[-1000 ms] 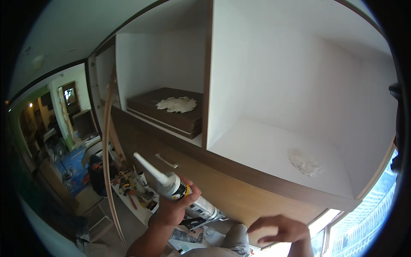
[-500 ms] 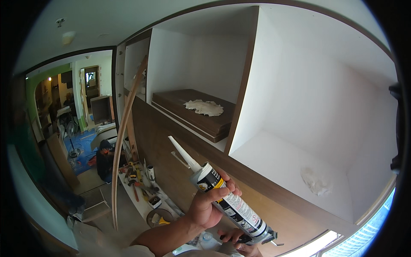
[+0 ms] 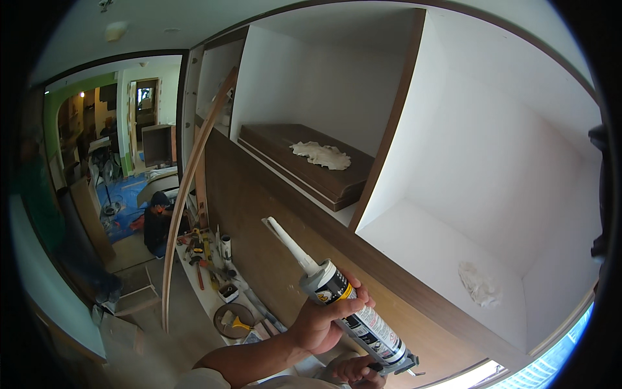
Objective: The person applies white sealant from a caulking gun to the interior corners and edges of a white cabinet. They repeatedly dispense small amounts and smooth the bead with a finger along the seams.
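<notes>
A caulking gun loaded with a sealant cartridge [image 3: 364, 316], labelled in black, white and yellow, slants across the lower middle. Its white nozzle [image 3: 293, 244] points up and to the left, and a thin metal rod sits beside the tip. My left hand [image 3: 324, 321] is wrapped around the cartridge's barrel, thumb across the label. Lower down, my right hand [image 3: 357, 372] has its fingers curled at the gun's rear end, where the handle is mostly hidden. Beyond the nozzle stands the brown panel [image 3: 240, 188] under the cabinet.
A white-lined cabinet [image 3: 492, 142] holds stacked brown boards [image 3: 272, 137] and crumpled whitish sheets [image 3: 321, 155]. A long wooden strip [image 3: 188, 181] leans against it. Tools lie on a ledge [image 3: 206, 305] below. One person [image 3: 157, 223] crouches farther off; another [image 3: 48, 214] stands at left.
My view has shifted, so the cabinet sits farther right in it. The gun appears slightly lower and to the right, still in both hands. My right hand's fingers look more tightly curled.
</notes>
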Demonstrator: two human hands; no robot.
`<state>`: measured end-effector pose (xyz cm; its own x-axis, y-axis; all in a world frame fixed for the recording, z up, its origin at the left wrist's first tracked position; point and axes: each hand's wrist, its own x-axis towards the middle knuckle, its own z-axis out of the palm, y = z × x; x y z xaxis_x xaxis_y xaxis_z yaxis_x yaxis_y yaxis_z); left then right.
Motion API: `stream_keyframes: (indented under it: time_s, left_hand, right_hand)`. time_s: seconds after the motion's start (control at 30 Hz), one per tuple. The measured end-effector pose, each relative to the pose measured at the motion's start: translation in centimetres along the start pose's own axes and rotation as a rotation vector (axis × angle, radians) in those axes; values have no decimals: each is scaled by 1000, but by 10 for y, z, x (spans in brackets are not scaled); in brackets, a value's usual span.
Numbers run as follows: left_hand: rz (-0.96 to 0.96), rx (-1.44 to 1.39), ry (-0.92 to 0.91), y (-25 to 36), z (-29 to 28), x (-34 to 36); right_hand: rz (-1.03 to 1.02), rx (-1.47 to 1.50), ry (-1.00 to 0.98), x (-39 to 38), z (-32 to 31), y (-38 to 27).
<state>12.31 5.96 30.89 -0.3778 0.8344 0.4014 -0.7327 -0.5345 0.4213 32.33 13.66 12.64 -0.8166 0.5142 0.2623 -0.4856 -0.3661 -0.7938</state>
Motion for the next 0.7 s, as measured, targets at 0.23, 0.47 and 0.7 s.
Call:
stream_keyframes:
  time_s: [0.23, 0.47, 0.7]
  left_hand:
    - [3, 24, 34, -3, -1, -2]
    - [31, 146, 209, -11, -19, 5]
    - [148, 839, 232, -22, -48, -4]
  right_hand:
    - [50, 48, 29, -3, -13, 8]
    - [421, -428, -103, 9, -27, -14]
    - [397, -821, -61, 42, 37, -139]
